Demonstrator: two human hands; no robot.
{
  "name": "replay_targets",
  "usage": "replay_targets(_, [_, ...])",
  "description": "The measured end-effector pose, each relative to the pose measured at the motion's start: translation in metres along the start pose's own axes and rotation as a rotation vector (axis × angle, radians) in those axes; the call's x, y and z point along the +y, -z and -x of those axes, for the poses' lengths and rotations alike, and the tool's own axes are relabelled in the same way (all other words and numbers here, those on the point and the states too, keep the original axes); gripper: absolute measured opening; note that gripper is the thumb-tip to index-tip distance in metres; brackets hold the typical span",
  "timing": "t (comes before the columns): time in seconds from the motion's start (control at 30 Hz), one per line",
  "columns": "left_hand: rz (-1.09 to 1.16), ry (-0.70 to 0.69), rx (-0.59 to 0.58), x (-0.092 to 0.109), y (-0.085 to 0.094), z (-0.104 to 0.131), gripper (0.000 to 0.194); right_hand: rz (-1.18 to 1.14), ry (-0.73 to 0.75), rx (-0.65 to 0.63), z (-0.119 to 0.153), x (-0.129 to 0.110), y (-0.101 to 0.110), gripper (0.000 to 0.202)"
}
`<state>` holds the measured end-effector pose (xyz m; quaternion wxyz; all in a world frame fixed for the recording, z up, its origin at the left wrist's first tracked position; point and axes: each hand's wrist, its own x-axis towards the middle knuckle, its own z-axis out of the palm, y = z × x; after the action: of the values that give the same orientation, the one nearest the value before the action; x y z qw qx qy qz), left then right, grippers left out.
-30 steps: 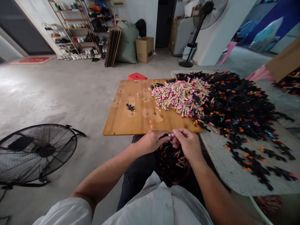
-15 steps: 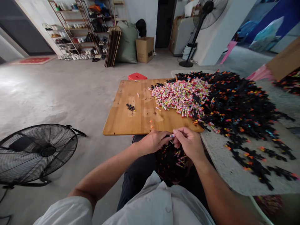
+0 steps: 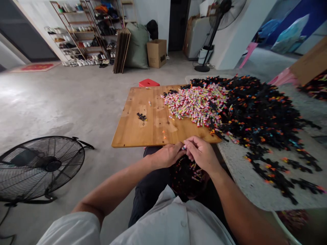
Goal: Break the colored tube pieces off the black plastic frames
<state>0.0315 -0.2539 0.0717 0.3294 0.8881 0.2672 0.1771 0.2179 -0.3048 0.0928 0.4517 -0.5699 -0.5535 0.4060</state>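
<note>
Just off the near edge of the wooden board, my two hands meet over my lap. My right hand (image 3: 202,153) is closed, pinching a small printed tube (image 3: 184,147) whose white and coloured side shows between the fingers. My left hand (image 3: 167,156) is closed too, its fingertips against the tube's other end; what else it holds is hidden. Below them, a container on my lap holds black toy guns (image 3: 187,177) and several similar tubes. On the board lie a large pile of printed tubes (image 3: 195,103), a black toy gun (image 3: 141,116) and small orange pieces (image 3: 164,134).
The wooden board (image 3: 138,136) adjoins a grey stone slab (image 3: 245,177) on the right, heaped with black toy guns (image 3: 260,109). A floor fan (image 3: 52,165) stands at left. Behind are a red stool (image 3: 149,82), a cardboard box (image 3: 156,53), a shoe rack (image 3: 81,35) and a standing fan (image 3: 212,41).
My hands have shifted slightly left and closer together. My right fingers now cover more of the tube. The head view has moved a little; the piles look the same.
</note>
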Motion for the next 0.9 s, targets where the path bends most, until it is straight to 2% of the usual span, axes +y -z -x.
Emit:
replay_targets(0.1, [0.001,0.028,-0.009,0.001,-0.001,-0.002,0.024,0.004,0.039,-0.010,-0.002,0.006,-0.001,0.040])
replay_targets(0.2, [0.134,0.017,-0.036,0.001,0.008,-0.008,0.026,-0.021,0.036,0.021,-0.005,0.012,0.000,0.038])
replay_targets(0.3, [0.473,0.016,-0.142,-0.002,0.022,-0.015,0.038,-0.045,0.022,0.056,-0.006,0.016,0.002,0.037])
replay_targets(0.4, [0.838,0.110,-0.305,-0.009,0.030,-0.018,0.045,-0.112,-0.002,0.017,-0.005,0.020,0.006,0.038])
replay_targets(0.47, [0.980,0.190,-0.344,-0.014,0.023,-0.017,0.043,-0.130,-0.015,-0.020,-0.002,0.024,0.009,0.038])
replay_targets(0.57, [1.080,0.256,-0.317,-0.022,-0.001,-0.013,0.048,-0.091,-0.036,-0.093,0.003,0.031,0.014,0.038])
replay_targets(0.67, [0.993,0.219,-0.305,-0.029,-0.025,-0.011,0.054,-0.040,-0.111,-0.179,0.004,0.043,0.021,0.041])
replay_targets(0.73, [0.822,0.122,-0.296,-0.036,-0.029,-0.011,0.053,0.015,-0.179,-0.281,0.002,0.056,0.026,0.040])
replay_targets(0.8, [0.634,0.068,-0.186,-0.050,-0.017,-0.013,0.052,0.133,-0.242,-0.397,-0.003,0.073,0.031,0.037])
replay_targets(0.9, [0.264,0.181,0.192,-0.095,0.028,-0.016,0.042,0.416,-0.307,-0.518,-0.009,0.106,0.033,0.030])
